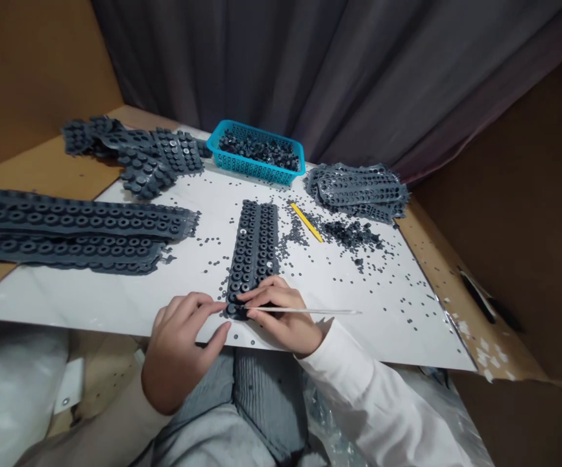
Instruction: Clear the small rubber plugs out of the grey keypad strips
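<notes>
The dark-grey moulded rubber strip (253,256) lies lengthwise toward the far edge of the white worktop (91,299), its near end under the right hand (281,316), curled and apparently pinching a thin clear rod (310,311), the half-closed left hand (178,353) just beside.

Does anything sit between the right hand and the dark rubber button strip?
Only the thin clear rod held in that hand, its tip at the strip's near end; otherwise the right hand rests directly on the dark rubber button strip.
</notes>
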`<state>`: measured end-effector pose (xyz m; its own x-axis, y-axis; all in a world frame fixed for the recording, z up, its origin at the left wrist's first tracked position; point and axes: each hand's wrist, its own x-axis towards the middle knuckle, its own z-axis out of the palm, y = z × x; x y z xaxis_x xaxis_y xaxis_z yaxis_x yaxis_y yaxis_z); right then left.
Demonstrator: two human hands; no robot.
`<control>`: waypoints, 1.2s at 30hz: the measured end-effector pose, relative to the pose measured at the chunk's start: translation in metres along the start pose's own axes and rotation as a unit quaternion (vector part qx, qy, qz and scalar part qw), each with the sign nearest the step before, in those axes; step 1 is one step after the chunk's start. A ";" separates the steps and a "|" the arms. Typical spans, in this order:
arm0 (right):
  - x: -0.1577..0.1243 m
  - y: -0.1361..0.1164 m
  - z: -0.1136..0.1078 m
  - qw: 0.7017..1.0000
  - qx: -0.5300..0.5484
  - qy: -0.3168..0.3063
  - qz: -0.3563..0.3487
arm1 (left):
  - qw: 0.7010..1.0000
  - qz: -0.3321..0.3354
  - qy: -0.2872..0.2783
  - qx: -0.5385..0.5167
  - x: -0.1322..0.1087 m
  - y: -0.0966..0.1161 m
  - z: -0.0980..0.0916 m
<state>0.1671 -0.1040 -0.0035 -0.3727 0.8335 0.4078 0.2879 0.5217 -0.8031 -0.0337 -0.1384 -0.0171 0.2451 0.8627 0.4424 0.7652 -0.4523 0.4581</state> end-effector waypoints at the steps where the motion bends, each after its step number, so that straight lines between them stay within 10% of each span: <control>1: 0.000 0.000 0.000 1.000 -0.005 -0.010 -0.003 | 1.000 -0.005 -0.015 -0.002 0.004 -0.001 0.000; 26: -0.004 0.010 0.006 0.951 -0.266 -0.066 -0.145 | 1.000 -0.019 0.016 0.003 0.010 -0.001 0.008; 36: -0.001 0.006 0.000 0.996 -0.057 -0.051 -0.048 | 1.000 -0.019 0.021 0.001 0.009 0.000 0.008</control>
<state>0.1689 -0.1024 -0.0088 -0.4891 0.7595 0.4288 0.3438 0.6197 -0.7056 -0.0264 -0.1288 -0.0190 0.1909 0.8691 0.4564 0.7751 -0.4187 0.4731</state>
